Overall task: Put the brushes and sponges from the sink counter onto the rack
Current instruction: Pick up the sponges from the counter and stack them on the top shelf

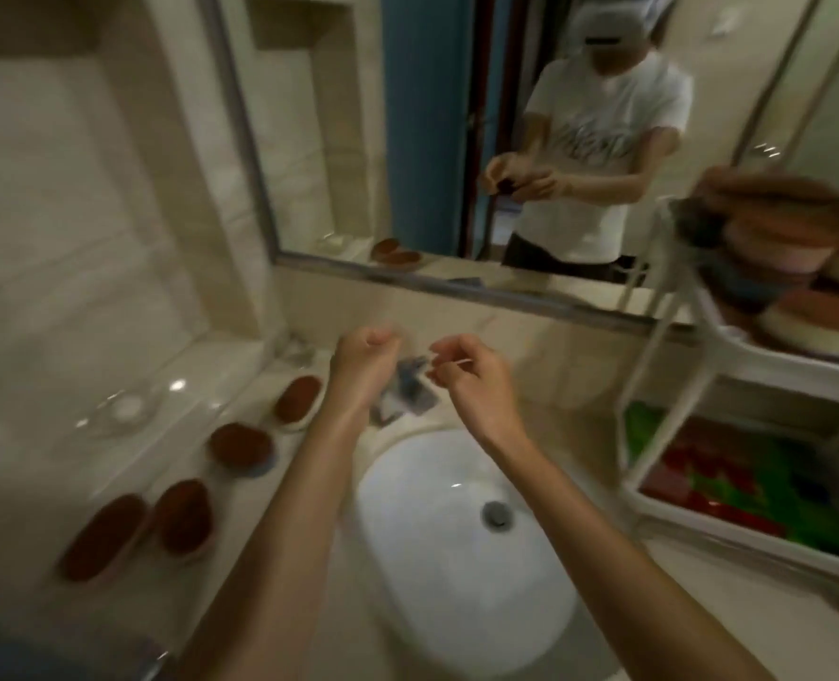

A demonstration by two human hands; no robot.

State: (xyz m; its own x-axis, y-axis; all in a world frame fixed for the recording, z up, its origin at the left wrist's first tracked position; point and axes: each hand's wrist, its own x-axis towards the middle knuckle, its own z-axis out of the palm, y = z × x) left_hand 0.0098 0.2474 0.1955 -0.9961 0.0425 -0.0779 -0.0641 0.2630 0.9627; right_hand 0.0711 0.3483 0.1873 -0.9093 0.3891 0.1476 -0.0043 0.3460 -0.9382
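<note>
Although motion blur softens every edge, the wall mirror (407, 140) reads as the largest item: framed in grey metal, mounted above the worktop, reflecting a person in a white printed T-shirt.

Worktop (579, 410): pale beige stone, running left and right of the basin.

Rack (663, 336): white, two tiers in view, standing on the worktop at the right, just beside the basin. Upper tier holds stacked round sponges (776, 248) in brown, pink and cream. Lower tier holds flat sponges (751, 484) in green and red.

Basin (456, 582): white, oval, set into the worktop, below both forearms.

Brushes, four, oval, brown tops on pale bases, in a loose line along the left worktop, well apart from the rack: far brush (299, 400); second brush (241, 447); third brush (184, 516); near brush (103, 535), the last two just beside each other.

Left hand (363, 361): raised over the tap, grip curled closed into a loose fist.

Right hand (476, 380): raised near the left, grip pinching a thin pale strip (454, 364) between thumb and fingertip; the strip is too blurred to name.

Soap dish (122, 410): clear glass, something white inside, on the worktop left of the brushes.

Tap (407, 390): chrome, at the back rim of the basin, partly hidden by the hands.

Drain (496, 514): grey metal, in the basin floor.
</note>
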